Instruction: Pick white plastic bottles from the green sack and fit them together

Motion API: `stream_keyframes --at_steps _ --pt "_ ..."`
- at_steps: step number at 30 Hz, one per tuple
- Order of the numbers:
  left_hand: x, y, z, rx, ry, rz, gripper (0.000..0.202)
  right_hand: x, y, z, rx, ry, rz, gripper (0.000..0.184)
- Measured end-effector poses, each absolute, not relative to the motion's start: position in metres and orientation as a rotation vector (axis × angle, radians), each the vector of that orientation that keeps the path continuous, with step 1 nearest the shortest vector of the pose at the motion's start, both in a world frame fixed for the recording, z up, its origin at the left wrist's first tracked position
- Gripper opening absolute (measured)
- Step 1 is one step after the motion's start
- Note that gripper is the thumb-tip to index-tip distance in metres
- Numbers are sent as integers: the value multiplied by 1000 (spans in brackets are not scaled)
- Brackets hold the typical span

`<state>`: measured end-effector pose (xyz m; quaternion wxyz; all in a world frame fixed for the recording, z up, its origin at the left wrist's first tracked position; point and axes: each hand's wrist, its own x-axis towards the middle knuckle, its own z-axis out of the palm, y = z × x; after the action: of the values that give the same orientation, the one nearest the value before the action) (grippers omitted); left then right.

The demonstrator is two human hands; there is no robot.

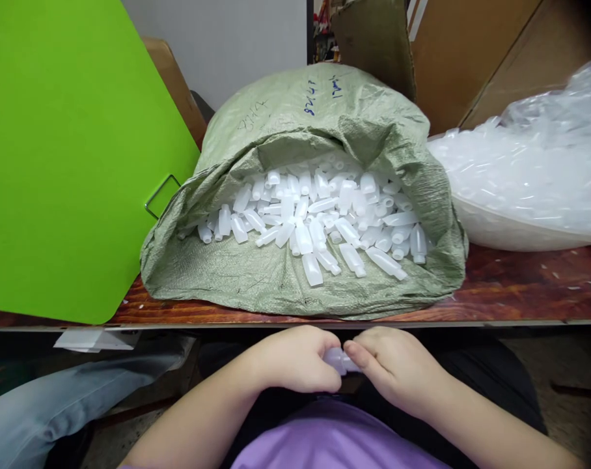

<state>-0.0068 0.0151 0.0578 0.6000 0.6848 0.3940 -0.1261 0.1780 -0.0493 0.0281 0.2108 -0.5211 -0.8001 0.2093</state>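
While I watch from the head camera, both hands meet low in the frame, below the near edge of the bench (pixel 520 286), over a purple shirt (pixel 334 440). My left hand (pixel 298 358) is curled closed, and my right hand (pixel 396 365) is closed too, its fingertips pressed toward the left. Between them they pinch a small white bottle (pixel 338 360); only a little of it shows past the fingers, so I cannot tell which way its neck points.

At twelve o'clock from the hands, a green woven sack (pixel 286 286) lies on its side on the bench with its mouth open toward me. A heap of the same small white bottles (pixel 315 221) spills out of the mouth, some lying on the sack's lower lip. At ten o'clock a bright green board (pixel 66 156) leans over the bench edge, with a wire clip (pixel 159 194) at its right side just beside the sack. At two o'clock sits a clear plastic bag (pixel 534 163), touching the sack's right flank. Cardboard boxes (pixel 471 52) stand behind both. At eight o'clock a grey trouser leg (pixel 56 404) shows under the bench.
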Motion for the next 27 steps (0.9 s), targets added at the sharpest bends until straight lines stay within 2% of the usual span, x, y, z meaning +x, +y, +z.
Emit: stream_keyframes --at_steps 5,9,12,14,17,23,24,27 --pt "-8 7 52 1602 942 -222 12 186 -57 23 -1277 -2156 721 31" --pt "-9 1 42 1630 916 -294 11 186 -62 19 -1438 -2132 875 44" --pt "-8 -3 36 1582 905 -262 16 183 -64 20 -1205 -2173 880 35" --pt "-8 -5 34 1571 930 -261 16 179 -65 20 -1195 -2187 916 31" --pt "-7 -7 35 1587 997 -271 14 174 -64 18 -1447 -2017 1044 49" --pt "-14 -4 40 1573 1034 -276 12 174 -59 19 -1144 -2146 842 26" --pt "-15 -4 41 1570 1033 -305 12 173 -59 19 -1183 -2131 895 25" --pt "-16 -5 42 1662 1051 -300 10 165 -60 16 -1330 -1948 1178 38"
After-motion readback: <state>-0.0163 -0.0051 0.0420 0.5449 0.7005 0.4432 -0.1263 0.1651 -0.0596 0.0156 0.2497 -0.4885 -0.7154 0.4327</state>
